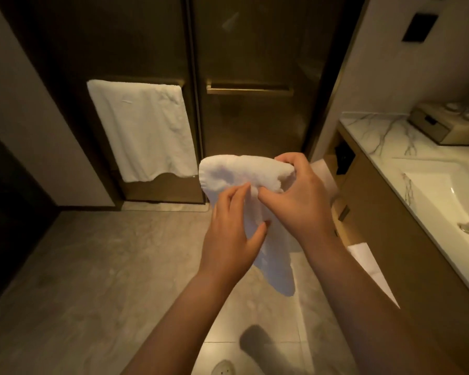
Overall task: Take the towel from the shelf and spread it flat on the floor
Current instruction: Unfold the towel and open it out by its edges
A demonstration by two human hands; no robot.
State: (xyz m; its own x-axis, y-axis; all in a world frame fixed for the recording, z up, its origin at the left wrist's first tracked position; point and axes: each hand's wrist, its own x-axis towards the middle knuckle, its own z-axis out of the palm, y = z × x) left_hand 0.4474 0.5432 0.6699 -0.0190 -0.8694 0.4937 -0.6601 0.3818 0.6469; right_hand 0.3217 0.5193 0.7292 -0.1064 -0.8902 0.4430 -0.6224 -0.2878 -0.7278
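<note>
Bathroom, grey stone-tile floor (pixel 92 266) underfoot. Small white terry towel (pixel 228 171) is already in hand, bunched in mid-air above the floor between left hand (pixel 233 234) and right hand (pixel 295 196). Fingers (pixel 284 159) of both are clamped on the cloth. Step looks like unfolding. Next move likely needs two corners found, pulled apart, then lowered flat.

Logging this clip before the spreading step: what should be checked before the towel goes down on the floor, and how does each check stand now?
1. Both hands on the towel: ok, left hand and right hand grip it.
2. Opened out: not ok, it is bunched, one end dangling.
3. Room on the floor: ok, bare tiles left of the hands.
4. Tiles dry: cannot tell.
5. The hanging towel out of the way: ok, it hangs on the door.
</note>
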